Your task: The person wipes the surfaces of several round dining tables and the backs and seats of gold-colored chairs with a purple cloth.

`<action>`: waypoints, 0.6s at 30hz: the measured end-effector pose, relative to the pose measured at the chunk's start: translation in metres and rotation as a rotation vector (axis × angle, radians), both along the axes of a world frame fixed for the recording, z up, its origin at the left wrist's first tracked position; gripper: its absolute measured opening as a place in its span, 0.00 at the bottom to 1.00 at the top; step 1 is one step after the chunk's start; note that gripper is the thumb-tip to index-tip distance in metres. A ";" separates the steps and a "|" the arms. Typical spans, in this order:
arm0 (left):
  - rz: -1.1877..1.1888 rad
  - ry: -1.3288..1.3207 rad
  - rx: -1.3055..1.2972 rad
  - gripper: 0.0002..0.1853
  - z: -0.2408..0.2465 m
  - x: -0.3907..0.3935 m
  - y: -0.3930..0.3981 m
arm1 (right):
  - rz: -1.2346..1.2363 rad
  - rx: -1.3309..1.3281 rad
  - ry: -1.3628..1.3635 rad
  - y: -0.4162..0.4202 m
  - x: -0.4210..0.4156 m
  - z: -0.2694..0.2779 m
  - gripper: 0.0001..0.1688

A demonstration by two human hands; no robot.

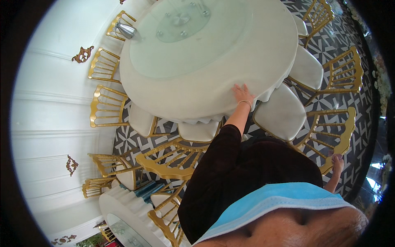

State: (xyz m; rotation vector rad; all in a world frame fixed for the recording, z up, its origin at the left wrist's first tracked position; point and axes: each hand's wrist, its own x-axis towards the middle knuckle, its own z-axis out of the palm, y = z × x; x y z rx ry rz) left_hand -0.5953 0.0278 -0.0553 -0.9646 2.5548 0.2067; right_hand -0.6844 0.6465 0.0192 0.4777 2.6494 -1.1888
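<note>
My left hand (243,93), with a thin bracelet at its wrist, lies on the white tablecloth (200,95) near the edge of a round table. Its fingers are spread and hold nothing. On the table is a round glass turntable (172,61), with a smaller glass disc and metal fittings seen at its middle. At the right, my right hand (337,159) grips the lower end of a gold chair's back rail (347,136); part of that hand's hold is hard to see. This chair has a white seat (282,112) close to the cloth's hanging edge.
Several gold chairs ring the table, among them one with its curved back (168,168) beside my left arm. A metal jug (126,30) stands at the far left edge. Behind, at lower left, is another covered table (108,202). A white panelled wall (55,117) runs along the left.
</note>
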 end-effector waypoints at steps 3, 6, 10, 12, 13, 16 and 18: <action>-0.041 0.048 -0.038 0.42 -0.004 0.003 0.000 | -0.025 0.001 0.009 0.004 0.016 -0.007 0.16; -0.117 0.042 -0.043 0.41 0.005 0.008 -0.001 | 0.004 0.185 0.004 0.008 0.027 -0.008 0.20; -0.123 0.206 0.123 0.38 -0.002 0.023 -0.030 | 0.024 0.314 -0.100 -0.025 0.025 0.023 0.28; -0.112 0.352 0.326 0.36 -0.018 0.040 -0.055 | 0.018 0.476 0.060 0.000 0.009 -0.008 0.29; -0.112 0.424 0.434 0.35 -0.021 0.045 -0.064 | 0.008 0.561 0.139 0.003 0.008 -0.010 0.29; -0.019 0.358 0.177 0.35 -0.026 0.074 -0.083 | 0.061 0.327 0.143 -0.002 -0.015 0.000 0.31; 0.084 0.248 0.132 0.38 -0.021 0.089 -0.098 | 0.028 0.346 -0.057 0.001 -0.031 0.012 0.31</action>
